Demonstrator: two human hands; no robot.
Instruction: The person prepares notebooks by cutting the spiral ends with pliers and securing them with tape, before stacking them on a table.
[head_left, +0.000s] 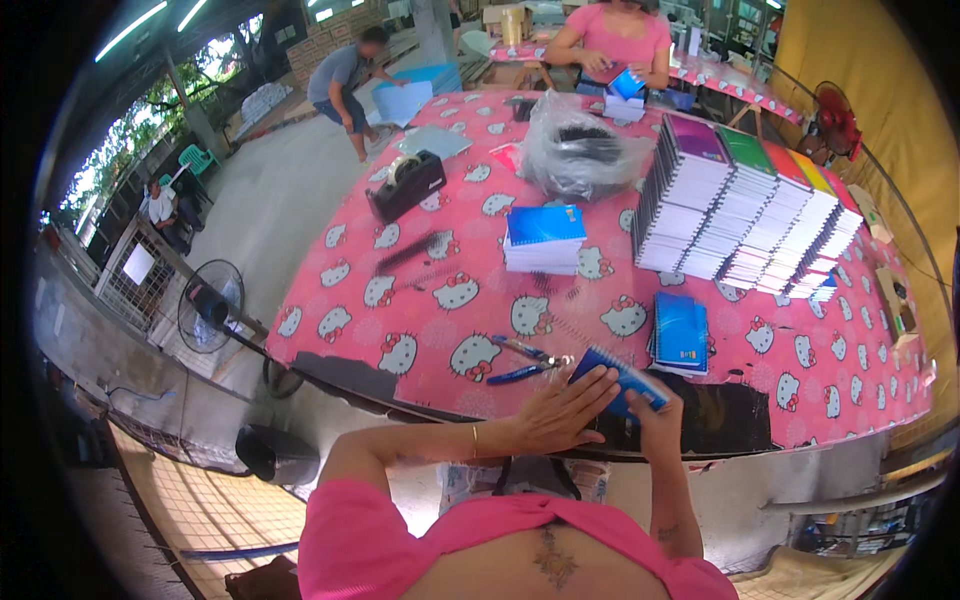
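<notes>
A blue spiral notebook (pixel 632 378) is tilted at the table's near edge, with a thin wire coil reaching past its far left end. My left hand (pixel 568 412) lies across its near left part, palm down with the fingers stretched out. At the notebook's right end, my right hand (pixel 658 418) is closed around the cover. Blue-handled pliers (pixel 525 362) rest on the table, jaws beside the notebook's left end. Just beyond my right hand sits a small pile of blue notebooks (pixel 680 332). Farther off is a thicker blue-topped stack (pixel 545 240).
Tall notebook stacks (pixel 700 200) with coloured covers fill the right side. Loose black coils (pixel 412 254) lie left of centre, near a tape dispenser (pixel 405 186). A clear plastic bag (pixel 580 150) holds black coils. Across the table a co-worker (pixel 615 50) handles a notebook; a fan (pixel 210 305) stands left.
</notes>
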